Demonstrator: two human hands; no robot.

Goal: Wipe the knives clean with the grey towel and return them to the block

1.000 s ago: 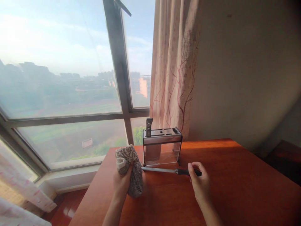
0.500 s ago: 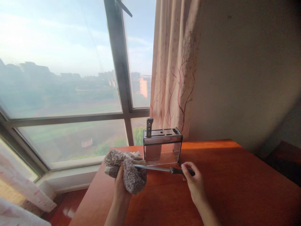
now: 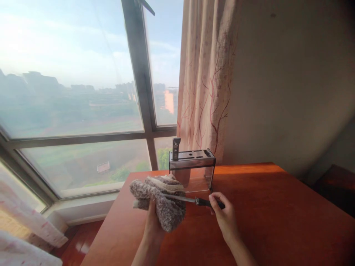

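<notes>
My left hand (image 3: 153, 220) is closed around a fluffy grey-brown cloth (image 3: 169, 210), which is bunched about the far end of a thin metal rod. That rod belongs to a sharpening steel (image 3: 188, 200) with a black handle. My right hand (image 3: 225, 212) grips the handle near its end, thumb on top. The rod's tip is hidden in the cloth. Just beyond stands a knife block (image 3: 194, 164) with a slotted metal top and clear sides. One knife (image 3: 175, 149) with a dark riveted handle is upright in its left slot.
Both hands are above a reddish-brown wooden table (image 3: 266, 221). A window (image 3: 74, 155) is at the left and behind, with a patterned curtain (image 3: 205, 85) beside it. A grey wall (image 3: 277, 92) rises at the back right.
My left hand and the cloth have moved right along the rod, toward the handle, covering more of it. My right hand has shifted slightly left with the handle.
</notes>
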